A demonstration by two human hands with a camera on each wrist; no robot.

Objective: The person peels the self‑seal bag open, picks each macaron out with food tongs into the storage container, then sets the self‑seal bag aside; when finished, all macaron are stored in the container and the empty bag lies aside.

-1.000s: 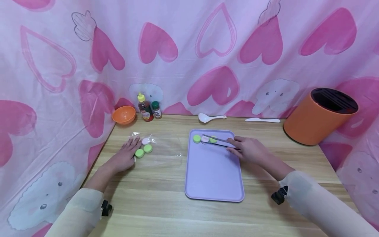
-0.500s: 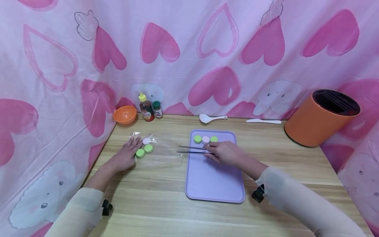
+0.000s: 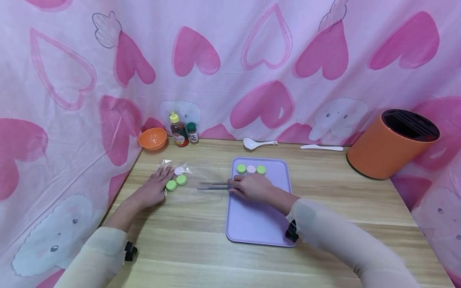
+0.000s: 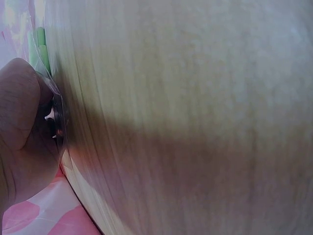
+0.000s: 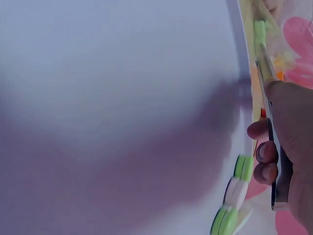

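Note:
My right hand (image 3: 252, 187) grips metal tongs (image 3: 215, 186) above the left edge of the lilac tray (image 3: 261, 224). The tongs' arms point left, apart, with nothing between them. Three macarons lie in a row at the tray's far end: a green one (image 3: 241, 169), a pink one (image 3: 251, 169) and another green one (image 3: 261, 170). My left hand (image 3: 155, 187) rests flat on the left end of a clear plastic bag (image 3: 201, 176). By its fingertips are a pale pink macaron (image 3: 179, 171) and two green macarons (image 3: 181, 179), on or in the bag; I cannot tell which.
Along the back stand an orange bowl (image 3: 153, 139), a yellow-capped sauce bottle (image 3: 179, 130) and a green-capped spice jar (image 3: 192, 133). A white spoon (image 3: 259, 143) and a white knife (image 3: 321, 147) lie further right, near an orange knife block (image 3: 392, 144).
From over the row of macarons, my right hand has moved left and nearer with the tongs, past the tray's left edge. The pink macaron stays in the row. My left hand has not moved.

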